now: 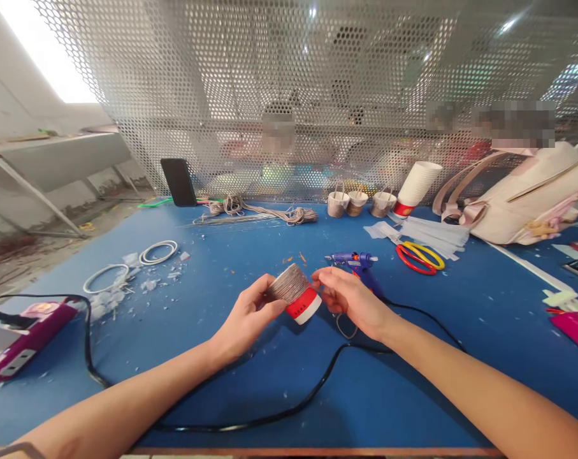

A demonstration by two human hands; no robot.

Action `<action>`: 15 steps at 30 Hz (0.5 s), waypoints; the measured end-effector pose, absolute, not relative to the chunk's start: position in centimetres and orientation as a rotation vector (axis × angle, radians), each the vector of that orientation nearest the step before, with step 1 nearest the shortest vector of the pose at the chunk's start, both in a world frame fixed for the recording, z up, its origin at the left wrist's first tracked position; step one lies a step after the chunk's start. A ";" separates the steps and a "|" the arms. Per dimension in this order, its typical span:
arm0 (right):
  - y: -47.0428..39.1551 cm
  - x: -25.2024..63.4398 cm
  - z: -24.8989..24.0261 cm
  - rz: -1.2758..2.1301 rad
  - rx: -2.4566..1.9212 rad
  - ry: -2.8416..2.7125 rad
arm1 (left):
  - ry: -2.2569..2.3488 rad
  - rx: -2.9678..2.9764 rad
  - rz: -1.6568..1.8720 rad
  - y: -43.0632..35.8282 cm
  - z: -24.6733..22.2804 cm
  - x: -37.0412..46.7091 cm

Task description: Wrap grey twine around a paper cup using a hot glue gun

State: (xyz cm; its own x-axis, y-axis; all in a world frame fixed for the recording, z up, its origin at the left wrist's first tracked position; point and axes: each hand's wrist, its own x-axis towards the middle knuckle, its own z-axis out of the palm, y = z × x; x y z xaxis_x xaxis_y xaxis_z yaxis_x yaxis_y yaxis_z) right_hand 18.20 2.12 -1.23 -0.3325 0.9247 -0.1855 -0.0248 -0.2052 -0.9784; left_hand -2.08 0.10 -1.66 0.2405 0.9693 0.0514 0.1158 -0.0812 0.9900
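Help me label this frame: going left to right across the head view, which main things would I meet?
Purple power strip → black smartphone → left hand → twine-wrapped paper cup → right hand → stack of paper cups → pale pink backpack.

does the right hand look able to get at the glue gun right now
Probably yes: the glue gun lies on the table just beyond the right hand, and nothing visible blocks the way. Whether its fingers hold the cord loop is hard to tell; they may need freeing first.
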 end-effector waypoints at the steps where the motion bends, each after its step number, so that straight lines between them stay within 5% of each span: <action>1: 2.0 18.1 -1.3 1.593 -1.141 -1.388 | 1.077 1.454 1.024 0.1 -1.7 -2.1; 6: 1.1 17.5 -2.2 1.385 -1.129 -1.789 | 1.069 1.504 1.026 -0.2 -1.3 -2.1; 15: 1.3 16.9 -4.1 1.396 -1.131 -1.724 | 1.287 1.739 0.999 1.7 0.8 -3.4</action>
